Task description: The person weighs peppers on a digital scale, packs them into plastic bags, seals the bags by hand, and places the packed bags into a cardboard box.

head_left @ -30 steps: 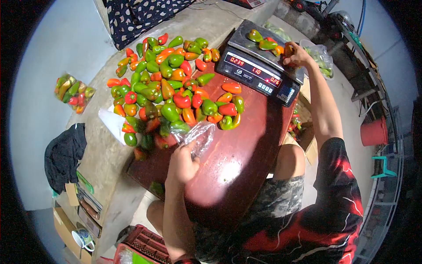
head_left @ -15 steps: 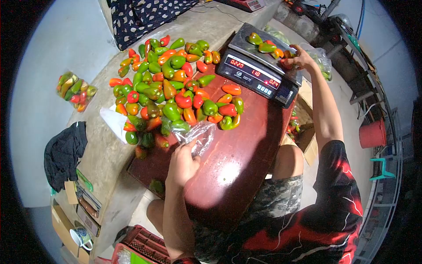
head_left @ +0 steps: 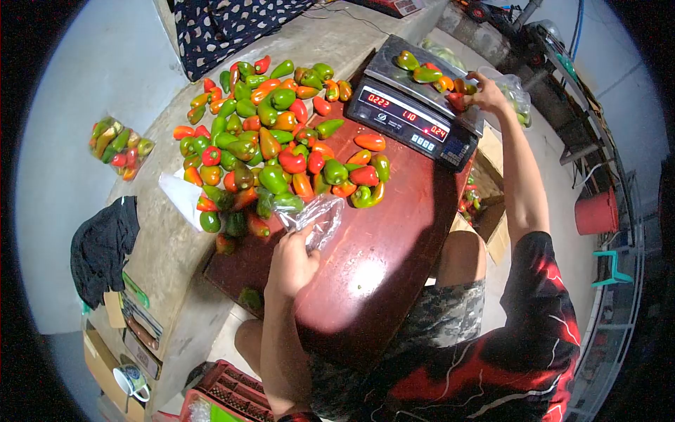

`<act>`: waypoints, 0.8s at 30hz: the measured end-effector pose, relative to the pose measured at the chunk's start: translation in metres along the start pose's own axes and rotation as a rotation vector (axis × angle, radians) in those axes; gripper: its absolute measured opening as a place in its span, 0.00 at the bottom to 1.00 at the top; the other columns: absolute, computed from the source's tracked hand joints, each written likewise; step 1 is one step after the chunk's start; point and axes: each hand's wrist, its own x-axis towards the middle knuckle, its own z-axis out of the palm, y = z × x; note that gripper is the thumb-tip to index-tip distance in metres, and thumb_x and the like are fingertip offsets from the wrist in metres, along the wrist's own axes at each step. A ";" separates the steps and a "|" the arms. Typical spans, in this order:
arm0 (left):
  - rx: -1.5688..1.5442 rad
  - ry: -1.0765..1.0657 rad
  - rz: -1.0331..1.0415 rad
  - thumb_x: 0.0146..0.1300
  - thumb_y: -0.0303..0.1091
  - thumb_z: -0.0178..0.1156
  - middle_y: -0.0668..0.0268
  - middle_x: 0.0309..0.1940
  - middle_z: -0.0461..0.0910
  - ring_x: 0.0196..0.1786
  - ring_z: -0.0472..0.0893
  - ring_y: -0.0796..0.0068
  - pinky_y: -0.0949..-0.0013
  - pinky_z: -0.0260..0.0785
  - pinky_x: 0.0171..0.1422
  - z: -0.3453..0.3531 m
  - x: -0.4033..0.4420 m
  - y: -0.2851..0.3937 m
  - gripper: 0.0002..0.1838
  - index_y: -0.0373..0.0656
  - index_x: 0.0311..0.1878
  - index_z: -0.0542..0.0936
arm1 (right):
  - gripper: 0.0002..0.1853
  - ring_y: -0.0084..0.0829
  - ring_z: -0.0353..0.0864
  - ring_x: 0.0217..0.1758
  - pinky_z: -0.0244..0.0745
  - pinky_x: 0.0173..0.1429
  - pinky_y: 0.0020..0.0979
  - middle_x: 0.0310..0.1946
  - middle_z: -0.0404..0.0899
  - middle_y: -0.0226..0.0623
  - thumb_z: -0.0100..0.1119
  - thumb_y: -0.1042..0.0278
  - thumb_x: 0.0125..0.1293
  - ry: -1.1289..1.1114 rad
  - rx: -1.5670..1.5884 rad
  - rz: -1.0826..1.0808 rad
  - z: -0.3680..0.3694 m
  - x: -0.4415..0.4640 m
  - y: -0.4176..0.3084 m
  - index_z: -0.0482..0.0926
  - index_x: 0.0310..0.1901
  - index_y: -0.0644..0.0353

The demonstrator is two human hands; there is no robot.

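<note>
My left hand (head_left: pixel 294 264) is closed on the gathered edge of a clear plastic bag (head_left: pixel 325 219) at the near side of the pepper pile. Red, orange and green peppers (head_left: pixel 271 144) spread over the table and the concrete ledge. At the far right, my right hand (head_left: pixel 486 95) is at the edge of the digital scale (head_left: pixel 411 116), its fingers apart and curved beside a red pepper (head_left: pixel 455 103). Several other peppers (head_left: pixel 427 74) lie on the scale's plate. The scale's red display is lit, with 0.222 at its left.
The reddish-brown table (head_left: pixel 365 246) adjoins a concrete ledge (head_left: pixel 151 225). On the ledge are a filled bag of peppers (head_left: pixel 123 148), a black cloth (head_left: pixel 105 243) and a white cup (head_left: pixel 131 381). An open cardboard box (head_left: pixel 492 225) stands below the scale; a red crate (head_left: pixel 228 394) is near my legs.
My right hand has drawn back slightly, and more of the red pepper beside its fingers shows. The scale's left figure went from 0.220 to 0.222. My left hand stays on the bag.
</note>
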 end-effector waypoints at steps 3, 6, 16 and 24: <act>0.001 -0.002 0.003 0.51 0.24 0.58 0.38 0.48 0.79 0.54 0.78 0.41 0.52 0.70 0.62 -0.001 0.000 -0.001 0.27 0.30 0.58 0.77 | 0.32 0.56 0.77 0.52 0.71 0.63 0.46 0.44 0.79 0.56 0.76 0.52 0.41 0.226 -0.449 -0.266 0.019 -0.014 -0.008 0.83 0.50 0.55; 0.014 -0.012 0.008 0.51 0.24 0.58 0.38 0.49 0.79 0.55 0.78 0.41 0.51 0.70 0.62 0.000 -0.001 0.002 0.27 0.30 0.59 0.77 | 0.26 0.55 0.78 0.51 0.72 0.62 0.46 0.39 0.80 0.56 0.73 0.53 0.44 0.245 -0.670 -0.263 0.051 0.011 0.019 0.83 0.44 0.60; 0.015 -0.041 -0.058 0.53 0.24 0.58 0.40 0.53 0.78 0.58 0.77 0.43 0.53 0.68 0.67 -0.004 -0.002 0.007 0.28 0.34 0.62 0.76 | 0.21 0.44 0.86 0.35 0.80 0.44 0.39 0.29 0.84 0.49 0.74 0.58 0.42 0.136 -0.053 -0.411 0.099 -0.138 -0.087 0.84 0.35 0.65; 0.033 -0.052 -0.071 0.54 0.25 0.59 0.40 0.54 0.78 0.59 0.77 0.43 0.53 0.67 0.67 -0.002 -0.001 0.009 0.29 0.36 0.63 0.75 | 0.31 0.53 0.80 0.47 0.76 0.56 0.45 0.39 0.78 0.55 0.70 0.50 0.45 0.033 0.083 -0.388 0.165 -0.140 -0.170 0.83 0.49 0.64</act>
